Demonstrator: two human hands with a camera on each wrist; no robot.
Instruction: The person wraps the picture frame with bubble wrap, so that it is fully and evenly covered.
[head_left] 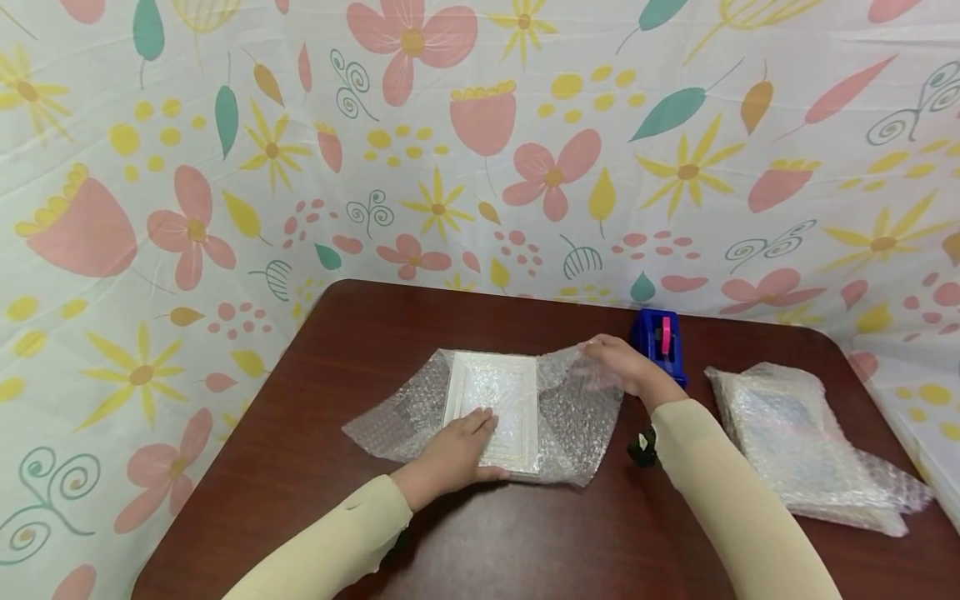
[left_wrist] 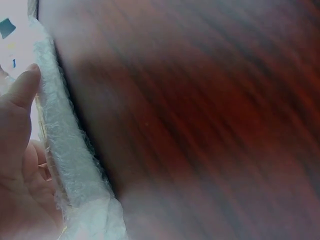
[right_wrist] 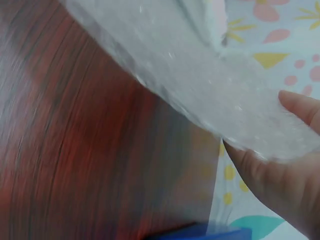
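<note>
A white picture frame (head_left: 520,408) with a raised border lies on a sheet of bubble wrap (head_left: 577,433) on the table. My left hand (head_left: 453,450) rests on the frame's lower left part, fingers extended over its face. In the left wrist view, the thumb of that hand (left_wrist: 17,145) lies by the frame's edge, where bubble wrap (left_wrist: 75,145) covers the side. With my right hand (head_left: 626,364) I pinch the upper right corner of the sheet, lifted off the table. The right wrist view has the raised wrap (right_wrist: 200,85) between thumb and fingers (right_wrist: 302,107).
A blue tape dispenser (head_left: 677,367) with a pink roll stands just beyond my right hand. Farther right, bubble-wrapped packages (head_left: 787,442) lie stacked near the edge of the dark wooden table (head_left: 315,467). A flowered cloth (head_left: 480,208) hangs behind the table.
</note>
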